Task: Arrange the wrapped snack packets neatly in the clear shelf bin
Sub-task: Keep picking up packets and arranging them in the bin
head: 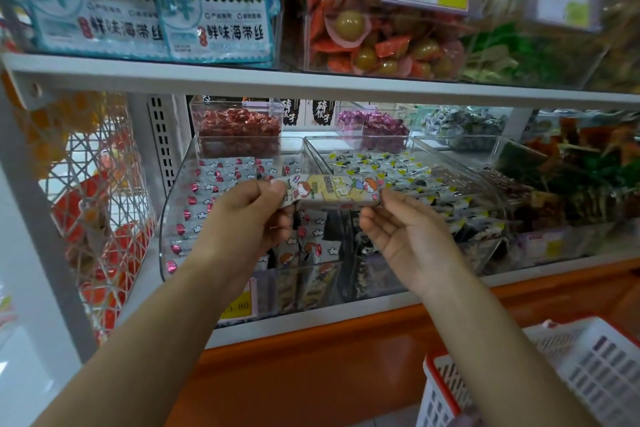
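Both hands hold one packet [332, 189] crosswise, just above the clear bin [175, 198] on the lower shelf. The left hand [249, 218] pinches the packet's left end between thumb and fingers. The right hand [405, 236], palm turned up, pinches the right end with thumb and fingertip, its other fingers loosely curled beneath. The packet is long and flat, yellow in the middle, with a cartoon figure at each end.

Below and behind it, the bin holds more packets [214, 177] of the same kind, white with red marks and small clouds; those at the back lie in rows, and those at the front stand on end against the wall. A yellow price tag [239, 302] hangs on the bin's front.

Just to the right, touching it, stands a second bin [426, 146] filled with black, white and yellow sweets [398, 166]. Behind both, smaller tubs hold red [239, 125] and purple [370, 123] sweets.

The upper shelf [311, 83] carries seaweed bags [221, 21] and a tub of orange and green snacks [374, 35]. A wire rack [104, 184] hangs at the left. At the lower right, near the right forearm, is a white basket [571, 367] with a red rim.
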The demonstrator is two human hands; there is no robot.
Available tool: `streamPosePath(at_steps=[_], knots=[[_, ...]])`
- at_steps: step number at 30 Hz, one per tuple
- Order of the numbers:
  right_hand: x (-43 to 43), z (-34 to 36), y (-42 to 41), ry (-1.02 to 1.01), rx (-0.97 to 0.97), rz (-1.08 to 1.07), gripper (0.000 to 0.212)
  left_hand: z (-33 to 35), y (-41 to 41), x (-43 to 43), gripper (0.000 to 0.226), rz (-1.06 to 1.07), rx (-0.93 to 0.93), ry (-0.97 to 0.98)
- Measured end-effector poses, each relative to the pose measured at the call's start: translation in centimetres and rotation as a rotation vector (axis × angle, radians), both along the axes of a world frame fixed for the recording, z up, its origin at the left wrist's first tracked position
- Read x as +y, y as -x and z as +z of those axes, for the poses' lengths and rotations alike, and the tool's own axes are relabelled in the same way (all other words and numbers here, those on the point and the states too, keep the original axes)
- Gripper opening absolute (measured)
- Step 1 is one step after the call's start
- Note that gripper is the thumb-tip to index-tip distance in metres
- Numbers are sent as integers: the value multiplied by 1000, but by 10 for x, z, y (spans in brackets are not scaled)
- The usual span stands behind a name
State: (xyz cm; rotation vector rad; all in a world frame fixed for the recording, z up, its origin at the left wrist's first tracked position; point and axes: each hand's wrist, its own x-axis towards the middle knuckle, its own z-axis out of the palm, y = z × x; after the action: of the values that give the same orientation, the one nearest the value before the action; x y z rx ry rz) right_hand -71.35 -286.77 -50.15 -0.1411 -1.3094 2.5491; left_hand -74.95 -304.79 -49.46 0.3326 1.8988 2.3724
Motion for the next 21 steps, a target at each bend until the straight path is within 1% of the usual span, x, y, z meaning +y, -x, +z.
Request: streamPosePath(at_steps=[2, 4, 6, 9, 11, 13, 16, 17, 19, 21], knots=[[0, -1, 1, 42, -23, -6, 13, 3, -2, 2, 30, -106, -80, -140], [0, -2, 1, 31, -28, -17, 15, 5, -3, 3, 33, -181, -121, -227], [1, -3, 2, -38, -8, -54, 17, 5, -3, 3, 28, -194, -89, -187], [3, -5, 2, -181, 75, -143, 14, 3, -2, 2, 20, -137, 1, -25], [5, -5, 1, -244, 122, -174, 14, 2, -1, 2, 16, -146, -13, -36], [5, -5, 1, -268, 130, -169, 19, 1, -1, 2, 17, -151, -32, -62], [2, -5, 1, -197, 136, -115, 19, 1, 1, 2, 10, -91, -7, -65], [1, -5, 1, -222, 148, -108, 18, 1, 2, 1, 7, -80, -2, -64], [0, -8, 3, -339, 175, -139, 12, 1, 3, 0, 4, -84, 3, -48], [1, -9, 4, -421, 203, -165, 8, 1, 3, -1, 9, -81, 24, 8]])
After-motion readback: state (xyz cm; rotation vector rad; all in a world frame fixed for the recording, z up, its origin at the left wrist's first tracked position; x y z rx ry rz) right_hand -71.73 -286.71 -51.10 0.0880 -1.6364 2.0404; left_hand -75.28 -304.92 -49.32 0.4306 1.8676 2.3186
